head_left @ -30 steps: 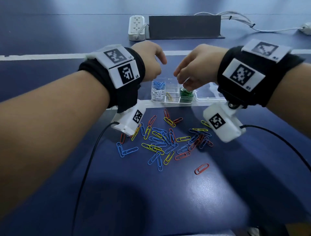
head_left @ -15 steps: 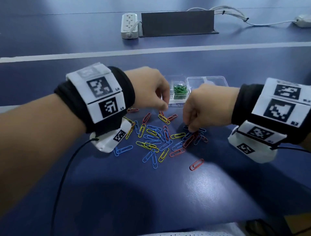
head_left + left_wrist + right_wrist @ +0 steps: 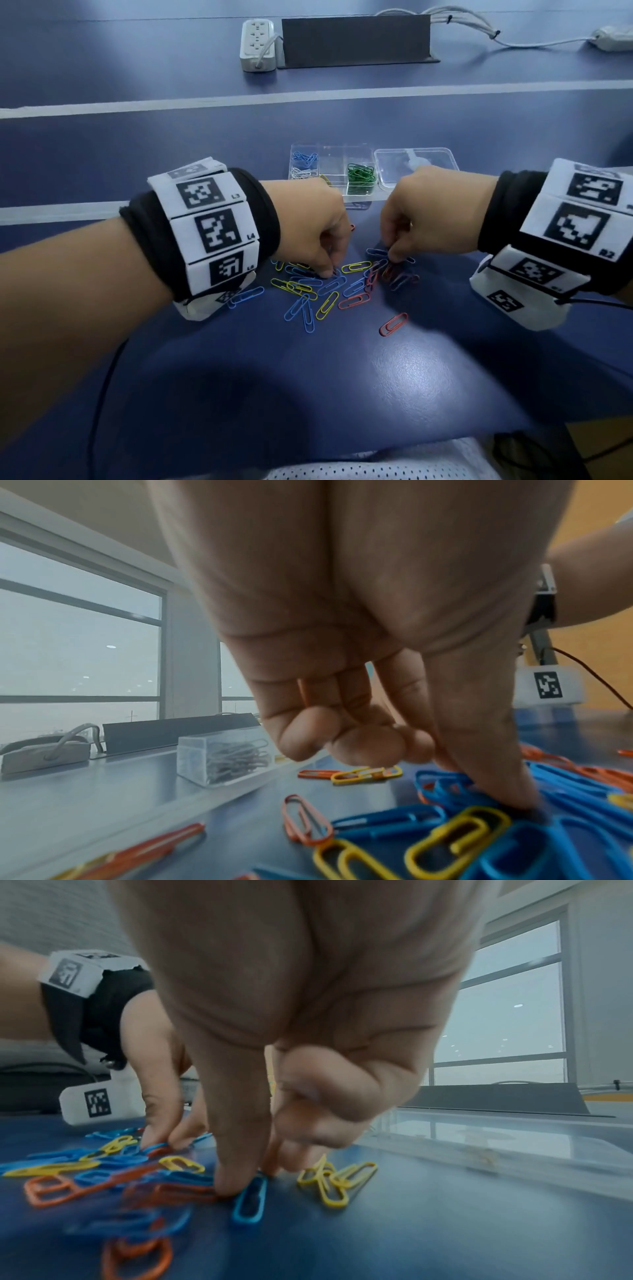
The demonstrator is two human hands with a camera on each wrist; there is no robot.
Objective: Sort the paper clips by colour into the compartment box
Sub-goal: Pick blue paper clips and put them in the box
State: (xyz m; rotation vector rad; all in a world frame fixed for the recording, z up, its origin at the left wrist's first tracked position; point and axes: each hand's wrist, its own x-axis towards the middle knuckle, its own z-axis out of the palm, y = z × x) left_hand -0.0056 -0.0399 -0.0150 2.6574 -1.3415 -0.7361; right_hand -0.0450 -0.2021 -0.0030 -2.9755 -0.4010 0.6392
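Note:
A pile of blue, yellow and orange paper clips [image 3: 329,287] lies on the blue table. Behind it stands the clear compartment box [image 3: 330,150], holding blue clips [image 3: 305,159], white clips [image 3: 301,173] and green clips [image 3: 359,174]. My left hand [image 3: 330,272] is down in the pile's left half, thumb and forefinger pinching a blue clip [image 3: 156,1146], the other fingers curled. My right hand [image 3: 394,257] is at the pile's right side, where thumb and forefinger close on the end of another blue clip [image 3: 250,1202].
A clear lid [image 3: 416,168] lies right of the box. One orange clip [image 3: 394,323] lies apart, nearer me. A power strip [image 3: 257,44] and a dark panel [image 3: 356,41] stand at the back. The table's front edge is just below the pile.
Both hands have come down from over the box to the pile. Their fingertips now touch the clips, and the box is uncovered.

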